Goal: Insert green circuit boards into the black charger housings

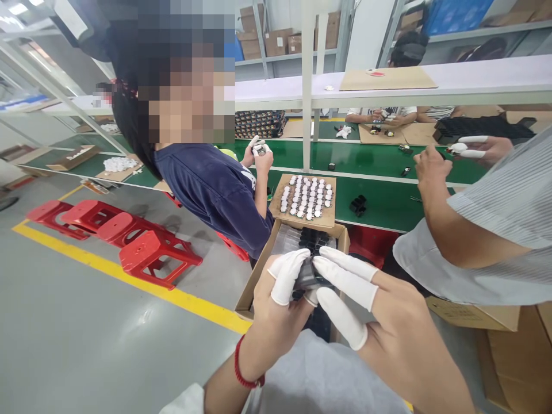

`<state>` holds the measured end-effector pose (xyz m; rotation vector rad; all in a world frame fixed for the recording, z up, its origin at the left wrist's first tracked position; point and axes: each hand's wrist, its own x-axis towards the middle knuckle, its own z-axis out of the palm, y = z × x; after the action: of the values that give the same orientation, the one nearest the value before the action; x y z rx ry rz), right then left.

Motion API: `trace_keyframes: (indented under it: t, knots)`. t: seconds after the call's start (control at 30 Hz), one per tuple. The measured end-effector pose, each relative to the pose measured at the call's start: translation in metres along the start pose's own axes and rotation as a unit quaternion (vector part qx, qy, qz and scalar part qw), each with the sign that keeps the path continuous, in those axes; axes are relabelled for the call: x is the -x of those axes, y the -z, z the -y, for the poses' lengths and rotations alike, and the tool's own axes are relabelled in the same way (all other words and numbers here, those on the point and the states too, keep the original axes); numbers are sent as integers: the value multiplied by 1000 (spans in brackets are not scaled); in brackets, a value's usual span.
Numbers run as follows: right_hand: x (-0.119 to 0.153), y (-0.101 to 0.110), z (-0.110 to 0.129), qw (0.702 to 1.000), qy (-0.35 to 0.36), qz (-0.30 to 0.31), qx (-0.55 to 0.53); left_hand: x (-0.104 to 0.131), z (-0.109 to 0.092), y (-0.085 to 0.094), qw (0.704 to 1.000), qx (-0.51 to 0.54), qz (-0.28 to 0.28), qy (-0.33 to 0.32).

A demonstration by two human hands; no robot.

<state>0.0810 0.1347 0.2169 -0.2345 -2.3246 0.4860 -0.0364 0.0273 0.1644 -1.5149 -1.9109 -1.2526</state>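
Note:
My left hand (280,299), with white finger covers and a red bracelet at the wrist, is closed round a small dark part (307,275). From the right, my right hand (375,305) presses its covered fingertips against the same part. Fingers hide much of the part's shape. Below and behind it stands an open cardboard box (254,287) holding black pieces (313,236) and clear plastic. Just beyond the box lies a cardboard sheet (280,190) bearing rows of round white-topped pieces (307,195).
A person in a navy shirt (207,190) works at left; another in a striped sleeve (509,207) is at right. Black parts (357,204) lie on the green bench (388,201). Red stools (150,259) stand on the left floor. A white post (307,86) rises mid-bench.

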Motion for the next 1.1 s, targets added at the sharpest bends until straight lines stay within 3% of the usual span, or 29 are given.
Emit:
trace_keyframes:
  t: [0.23, 0.43, 0.57, 0.67, 0.77, 0.97, 1.1]
  knots:
    - [-3, -3, -1, 998, -33, -31, -53, 3, 0, -8, 999, -5, -37, 8]
    - [-7, -3, -8, 986, -80, -8, -147, 2, -1, -8, 999, -11, -49, 2]
    - [-4, -6, -14, 969, -126, -26, -213, 2, -1, -9, 998, 14, -59, 6]
    - [0, -11, -18, 936, -186, -41, -297, 2, -2, -9, 997, 35, -68, 27]
    - [0, -13, -21, 908, -205, -28, -364, -1, -3, -7, 997, 59, -41, 31]
    - [-5, -7, -24, 931, -135, 26, -339, -4, -2, 0, 992, 110, 57, -17]
    - [-4, -14, -26, 918, -181, 25, -352, -3, 2, 1, 987, 112, 112, -29]
